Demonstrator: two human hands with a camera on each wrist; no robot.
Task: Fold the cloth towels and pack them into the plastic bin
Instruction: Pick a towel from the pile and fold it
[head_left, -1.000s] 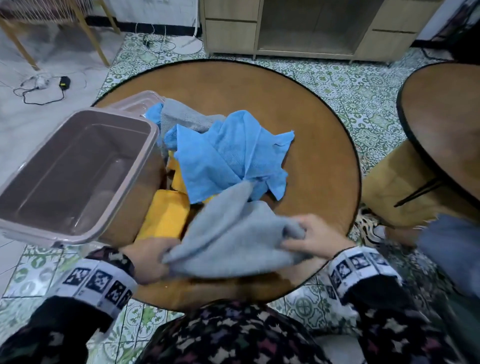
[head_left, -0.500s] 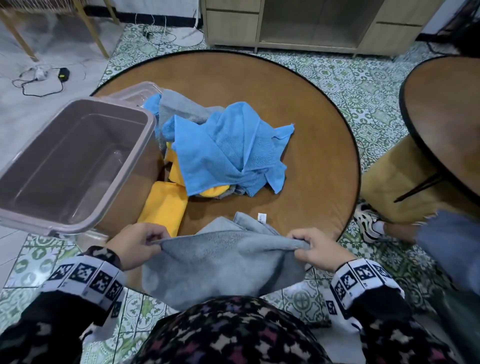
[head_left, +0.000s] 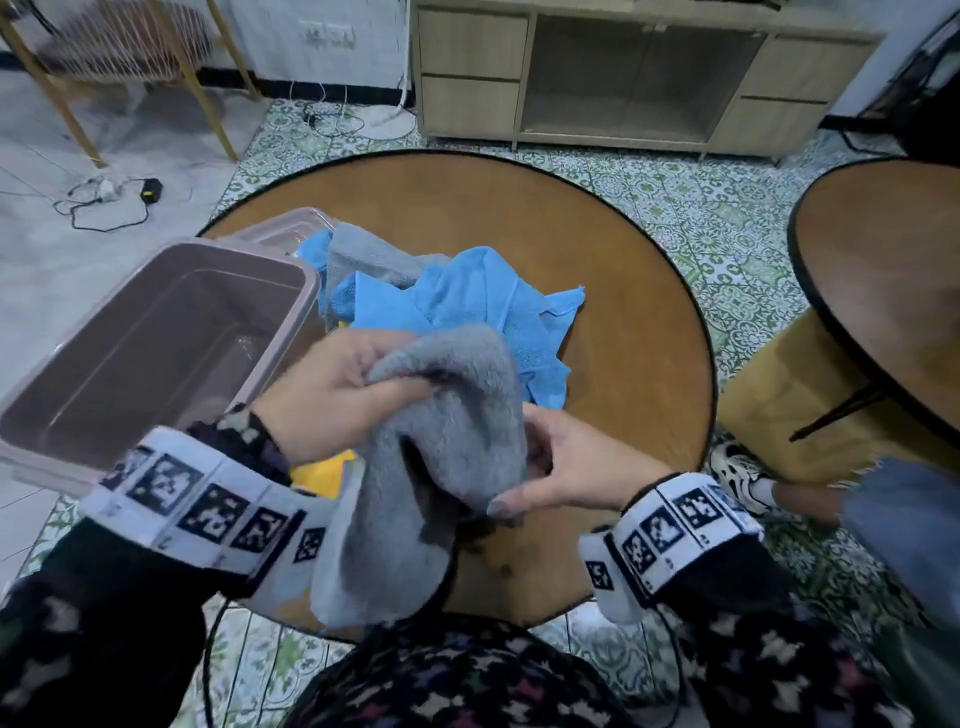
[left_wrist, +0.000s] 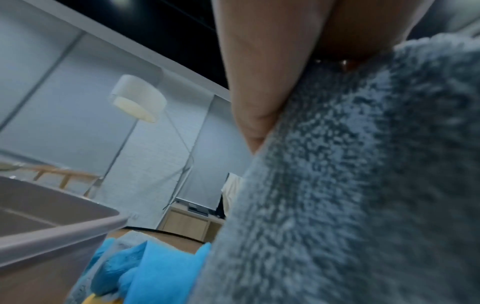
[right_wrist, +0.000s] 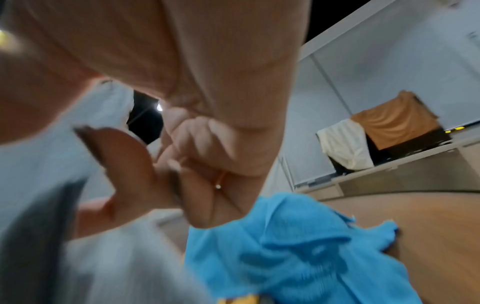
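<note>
Round wooden worktop (head_left: 597, 291) under my hands: left hand (head_left: 332, 395) pinches the grey towel's (head_left: 457, 415) top bunch, right hand (head_left: 566, 467) cups its side. It hangs lengthwise downward; plastic bin (head_left: 156, 332) sits just left, nearer my left hand.

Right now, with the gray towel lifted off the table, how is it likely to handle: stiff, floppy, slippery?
Probably floppy: the gray towel drapes over the left hand and hangs in loose folds. Likely not slippery: the left wrist view shows a fuzzy pile. It seems light, since the left hand's pinch carries it while the right hand only steadies it from beside.
</note>
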